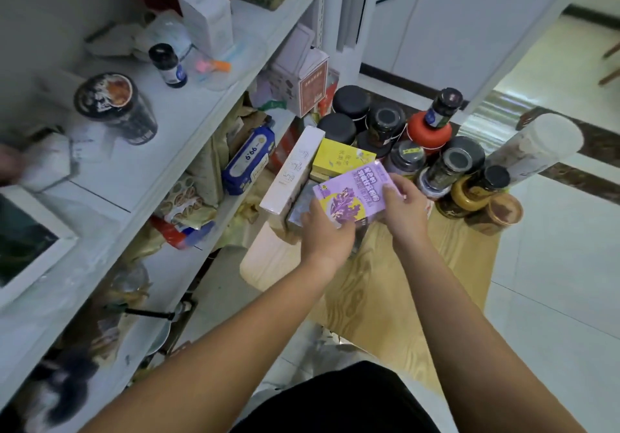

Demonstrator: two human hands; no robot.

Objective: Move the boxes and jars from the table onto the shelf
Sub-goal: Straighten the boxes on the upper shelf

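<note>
Purple box (349,194), one, gripped by left hand (323,231), right hand (407,207); one white box (295,170), one yellow box (339,157)

Purple box (352,194); yellow box (339,159); wood-grain table (385,285).

So I've got the shelf (141,150) at 9 o'clock, table (385,281) at 12, jars (406,160) on its 1 o'clock end, boxes (292,170) at 11.

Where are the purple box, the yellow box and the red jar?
purple box (350,191): head view, middle of its printed face.
yellow box (342,159): head view, middle of its yellow top.
red jar (419,137): head view, left part of its red surface.
</note>
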